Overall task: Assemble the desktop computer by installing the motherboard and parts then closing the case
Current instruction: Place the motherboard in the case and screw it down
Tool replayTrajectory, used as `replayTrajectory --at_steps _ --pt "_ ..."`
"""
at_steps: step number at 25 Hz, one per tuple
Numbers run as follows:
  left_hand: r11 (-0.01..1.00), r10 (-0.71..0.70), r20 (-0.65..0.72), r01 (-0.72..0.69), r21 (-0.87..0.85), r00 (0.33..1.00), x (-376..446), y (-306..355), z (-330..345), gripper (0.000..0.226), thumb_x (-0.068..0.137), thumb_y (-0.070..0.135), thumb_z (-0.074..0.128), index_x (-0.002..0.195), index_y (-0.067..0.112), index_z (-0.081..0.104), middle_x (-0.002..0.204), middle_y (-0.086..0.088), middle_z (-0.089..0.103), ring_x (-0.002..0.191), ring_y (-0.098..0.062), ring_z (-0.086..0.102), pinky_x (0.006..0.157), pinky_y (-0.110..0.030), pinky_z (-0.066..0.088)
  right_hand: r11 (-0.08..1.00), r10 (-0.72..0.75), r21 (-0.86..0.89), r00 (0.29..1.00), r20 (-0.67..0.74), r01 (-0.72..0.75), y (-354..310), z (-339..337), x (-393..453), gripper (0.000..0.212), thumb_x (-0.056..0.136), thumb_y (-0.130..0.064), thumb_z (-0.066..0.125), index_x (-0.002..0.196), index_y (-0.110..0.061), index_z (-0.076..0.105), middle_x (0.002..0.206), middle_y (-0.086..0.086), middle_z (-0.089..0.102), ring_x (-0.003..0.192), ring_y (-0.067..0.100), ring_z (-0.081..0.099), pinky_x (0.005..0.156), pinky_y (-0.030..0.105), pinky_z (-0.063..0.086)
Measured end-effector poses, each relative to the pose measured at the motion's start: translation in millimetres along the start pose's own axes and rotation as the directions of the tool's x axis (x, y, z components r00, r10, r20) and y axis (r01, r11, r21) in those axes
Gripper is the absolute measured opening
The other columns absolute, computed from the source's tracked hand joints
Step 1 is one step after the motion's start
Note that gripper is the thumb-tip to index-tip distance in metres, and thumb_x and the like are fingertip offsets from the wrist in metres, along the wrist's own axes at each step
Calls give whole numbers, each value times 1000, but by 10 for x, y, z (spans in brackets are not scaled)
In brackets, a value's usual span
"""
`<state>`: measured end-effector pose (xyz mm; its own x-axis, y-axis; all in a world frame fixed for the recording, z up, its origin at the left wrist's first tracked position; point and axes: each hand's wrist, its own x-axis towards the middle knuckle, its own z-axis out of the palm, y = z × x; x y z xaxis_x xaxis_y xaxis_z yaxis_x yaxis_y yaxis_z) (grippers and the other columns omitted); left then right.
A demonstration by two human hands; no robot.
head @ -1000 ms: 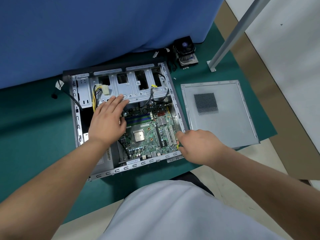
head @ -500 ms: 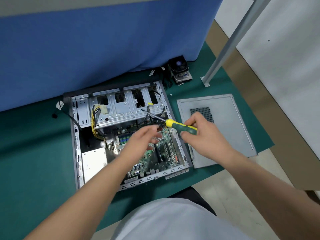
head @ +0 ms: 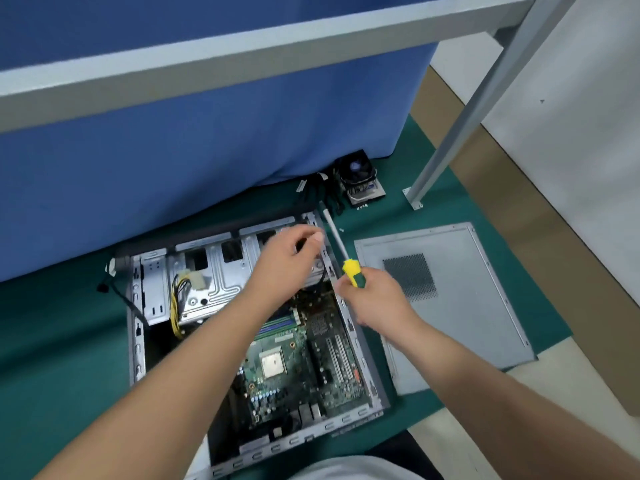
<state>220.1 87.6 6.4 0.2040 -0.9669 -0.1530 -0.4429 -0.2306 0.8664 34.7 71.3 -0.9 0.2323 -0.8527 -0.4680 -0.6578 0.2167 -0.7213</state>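
Note:
The open computer case (head: 138, 344) lies on its side on the green mat, with the green motherboard (head: 294, 368) inside it. My right hand (head: 377, 299) grips a screwdriver (head: 352, 276) by its yellow-and-green handle at the case's right wall. Its shaft points up and away past the far right corner. My left hand (head: 289, 259) hovers over the drive cage (head: 221, 275) near that corner, fingertips drawn together and blurred. Whether they pinch anything does not show. The grey side panel (head: 478, 323) lies flat to the right of the case.
A CPU cooler with fan (head: 360, 180) sits on the mat behind the case, with tiny screws (head: 341, 230) between them. A blue partition (head: 207, 133) stands behind. A metal frame post (head: 464, 116) is bolted down at the right. Yellow power cables (head: 178, 294) hang by the cage.
My right hand lifted the screwdriver from the case's near right edge and swung its tip toward the far corner. My left hand left the motherboard and moved up to the far right corner.

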Motion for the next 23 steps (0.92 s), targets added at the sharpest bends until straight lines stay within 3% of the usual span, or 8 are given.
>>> replayTrajectory --at_steps 3,5,7,11,16,20,23 --pt "858 73 -87 -17 514 994 234 -507 -198 44 104 50 48 145 36 52 157 8 43 151 -18 29 120 -43 25 996 49 80 997 -66 -44 86 -209 510 26 94 -40 64 80 -19 65 57 -2 60 48 15 60 63 42 58" --pt "731 -11 -28 27 682 1000 262 -806 -259 59 101 65 35 157 48 28 171 11 10 159 -15 -2 126 -49 -1 995 78 76 991 -110 -70 204 -261 866 23 95 -39 64 86 -18 67 77 10 70 70 28 70 77 48 60" --pt "671 9 -21 9 741 1000 256 -1004 -206 65 99 73 23 159 52 11 171 17 -6 157 -12 -15 125 -53 -9 993 104 66 986 -131 -96 355 -230 1231 17 95 -35 64 91 -19 70 99 14 73 91 36 69 85 49 57" --pt "593 119 -107 16 805 987 279 -1166 -105 63 102 69 23 161 48 13 172 14 3 159 -15 -3 125 -58 4 993 102 -46 978 -181 -112 541 -57 1851 6 94 -28 68 95 -24 73 98 5 71 92 28 65 72 30 45" --pt "587 190 -131 -6 810 973 284 -1246 -88 62 102 67 25 160 47 19 172 13 7 159 -16 3 125 -56 2 979 47 -176 953 -301 -104 663 204 2305 24 93 -34 70 97 -10 73 98 18 66 91 36 62 68 30 34" --pt "600 200 -137 -11 800 970 278 -1223 -81 61 102 65 27 160 45 23 172 12 9 159 -16 3 126 -55 1 973 4 -217 943 -334 -81 760 305 2380 23 92 -30 70 104 -11 75 102 19 65 93 39 62 73 34 41" --pt "608 212 -142 -17 793 967 285 -1229 -82 61 102 64 29 159 45 24 171 12 10 159 -17 4 125 -55 2 964 -38 -261 936 -349 -58 771 338 2408 21 93 -29 68 103 -11 74 102 18 64 91 38 62 70 30 35"
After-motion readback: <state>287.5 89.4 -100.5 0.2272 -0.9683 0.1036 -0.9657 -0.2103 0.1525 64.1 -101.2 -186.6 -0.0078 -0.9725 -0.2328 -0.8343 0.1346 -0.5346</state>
